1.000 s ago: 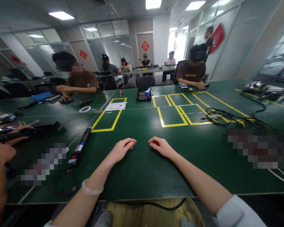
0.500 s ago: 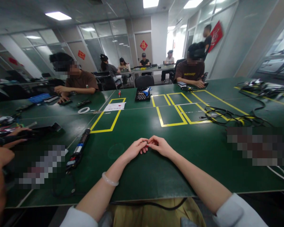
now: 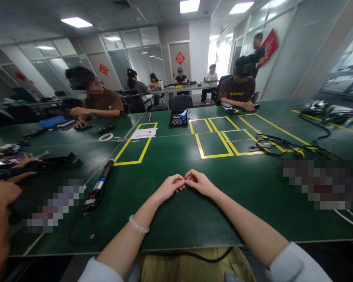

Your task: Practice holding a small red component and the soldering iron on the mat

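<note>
Above the near middle of the green table (image 3: 170, 219), my left hand (image 3: 172, 187) and my right hand (image 3: 200, 182) meet at the fingertips. The fingers of both are curled, thumbs pressed against fingers. Anything pinched between them is too small or hidden to make out. A pale bracelet (image 3: 139, 225) circles my left wrist. To the left of my left hand lies a black tool-like device (image 3: 99, 186) with blue and silver bands and a cable.
Yellow tape rectangles (image 3: 214, 158) mark the table, with a white paper (image 3: 144, 133) on one. A black tray (image 3: 178, 118) of small parts and a red screwdriver (image 3: 150, 117) lie farther back. Black cables (image 3: 270, 145) coil at right. Co-workers sit opposite; another person's arm (image 3: 1, 199) reaches in from the left.
My hands stay together at nearly the same spot, with the fingertips shifted slightly. The whole view has moved a little.
</note>
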Motion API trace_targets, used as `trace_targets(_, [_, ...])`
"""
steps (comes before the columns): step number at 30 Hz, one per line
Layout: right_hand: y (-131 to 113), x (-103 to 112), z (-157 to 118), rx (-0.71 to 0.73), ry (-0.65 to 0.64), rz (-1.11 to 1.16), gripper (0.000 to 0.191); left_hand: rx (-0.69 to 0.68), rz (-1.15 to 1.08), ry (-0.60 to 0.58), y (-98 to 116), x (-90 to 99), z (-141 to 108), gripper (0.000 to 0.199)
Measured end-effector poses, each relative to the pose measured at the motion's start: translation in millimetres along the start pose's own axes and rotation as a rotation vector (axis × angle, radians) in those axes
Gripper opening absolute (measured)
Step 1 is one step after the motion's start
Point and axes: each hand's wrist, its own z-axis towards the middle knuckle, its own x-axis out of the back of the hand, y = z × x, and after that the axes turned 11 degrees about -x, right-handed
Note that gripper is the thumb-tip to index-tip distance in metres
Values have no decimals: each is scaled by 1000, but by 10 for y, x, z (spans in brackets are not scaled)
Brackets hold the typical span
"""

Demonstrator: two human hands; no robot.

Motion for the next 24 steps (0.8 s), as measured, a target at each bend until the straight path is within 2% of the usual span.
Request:
trace_targets(5, [28,12,1,-10,-57,32,23,-13,-22,7,-42,14,3,35])
trace_targets(10, [-10,21,-16,79,11,-56,12,15,-54,34,-45,22,15,38])
trace_targets(15, [-20,19,-27,117,29,-134,9,9,-48,1,-101,44,25,39])
trace_targets(24, [11,18,-2,8,13,-61,19,-19,-37,-13,-109,66,7,33])
